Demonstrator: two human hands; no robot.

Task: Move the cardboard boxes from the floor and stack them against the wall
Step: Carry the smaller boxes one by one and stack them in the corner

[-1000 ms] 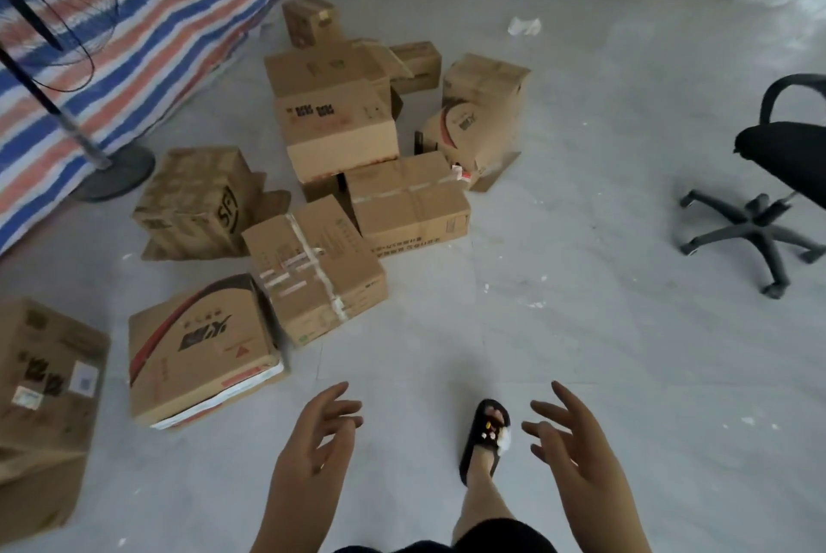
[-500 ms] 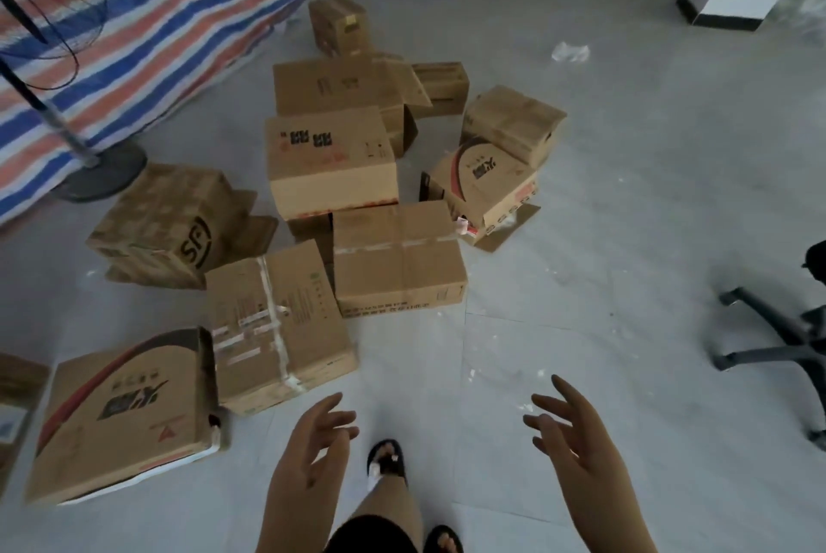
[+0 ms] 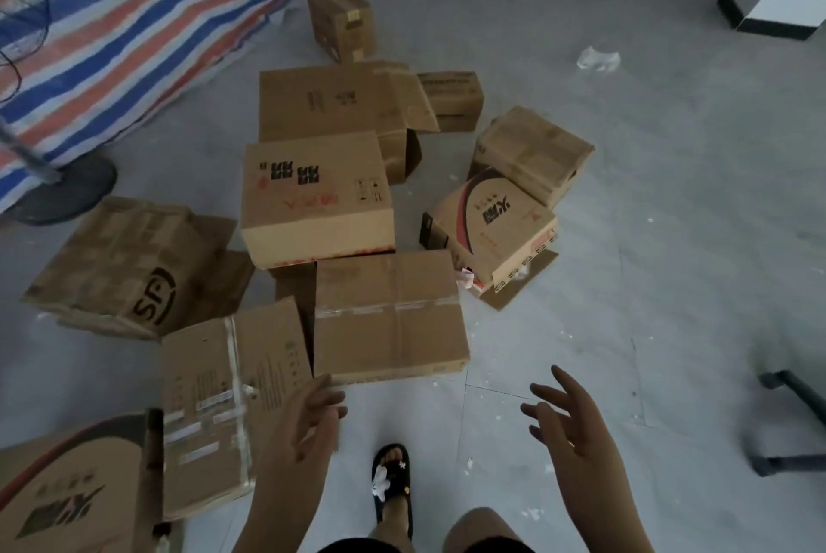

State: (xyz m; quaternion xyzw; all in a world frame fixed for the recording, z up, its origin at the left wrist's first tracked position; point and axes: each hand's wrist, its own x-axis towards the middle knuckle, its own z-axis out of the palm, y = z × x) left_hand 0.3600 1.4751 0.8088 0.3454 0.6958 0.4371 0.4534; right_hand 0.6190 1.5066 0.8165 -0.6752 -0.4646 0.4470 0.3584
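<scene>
head view, looking down, boxes near

Brown cardboard boxes, blue-red-white striped tarp, pale grey floor, black sandal

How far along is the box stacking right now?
Done: nothing visible; no boxes stand stacked along the striped tarpaulin. In hand: nothing yet; the left hand and right hand reach, open and empty, toward the taped plain brown cardboard box. Left: that box and every other box scattered on the grey floor.

Striped tarp left; fan base beside it; chair legs right.
</scene>
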